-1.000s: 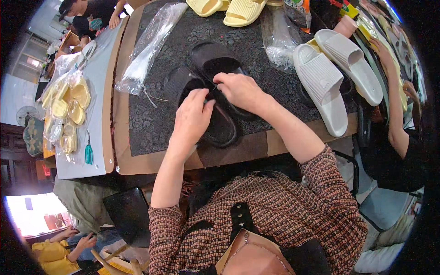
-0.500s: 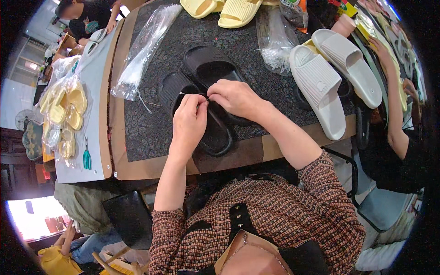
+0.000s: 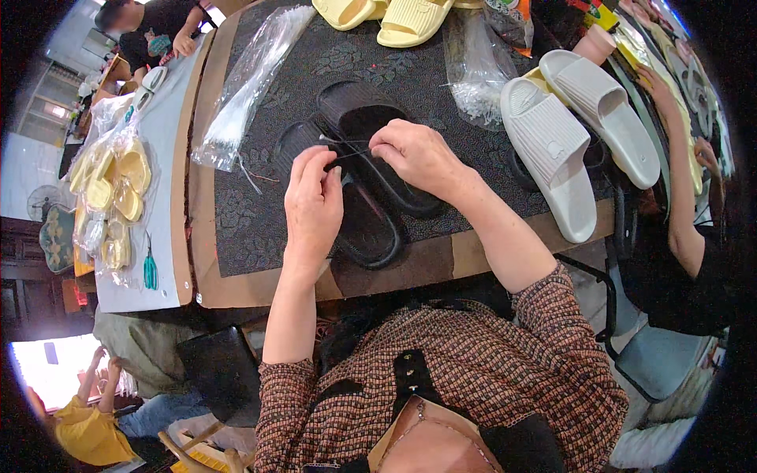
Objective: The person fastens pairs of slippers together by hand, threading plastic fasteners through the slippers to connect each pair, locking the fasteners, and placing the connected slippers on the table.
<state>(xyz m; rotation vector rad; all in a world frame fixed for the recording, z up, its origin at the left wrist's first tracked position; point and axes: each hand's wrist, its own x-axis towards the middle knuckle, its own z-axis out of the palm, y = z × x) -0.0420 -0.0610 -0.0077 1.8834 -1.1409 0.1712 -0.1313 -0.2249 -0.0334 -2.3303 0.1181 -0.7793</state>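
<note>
A pair of black slide sandals lies on the dark mat, the left slide (image 3: 367,229) and the right slide (image 3: 363,106) side by side and touching. Above their straps, a thin dark cord (image 3: 352,143) runs between my two hands, with a small pale tip beside my left fingers. My right hand (image 3: 422,162) pinches the cord between thumb and fingertips. My left hand (image 3: 314,201) has its fingers curled around the cord's other side. Parts of both straps are hidden behind my hands.
Grey slides (image 3: 548,154) lie at right, yellow slides (image 3: 410,24) at the far edge. Clear bags of thin white strands (image 3: 252,87) flank the mat. Bagged yellow slides (image 3: 114,181) and teal-handled snips (image 3: 150,270) lie on the left table. Another person's arm (image 3: 666,118) reaches in at right.
My hands have drawn apart from close together, and the thin cord now shows stretched between them. The slides have stayed in place.
</note>
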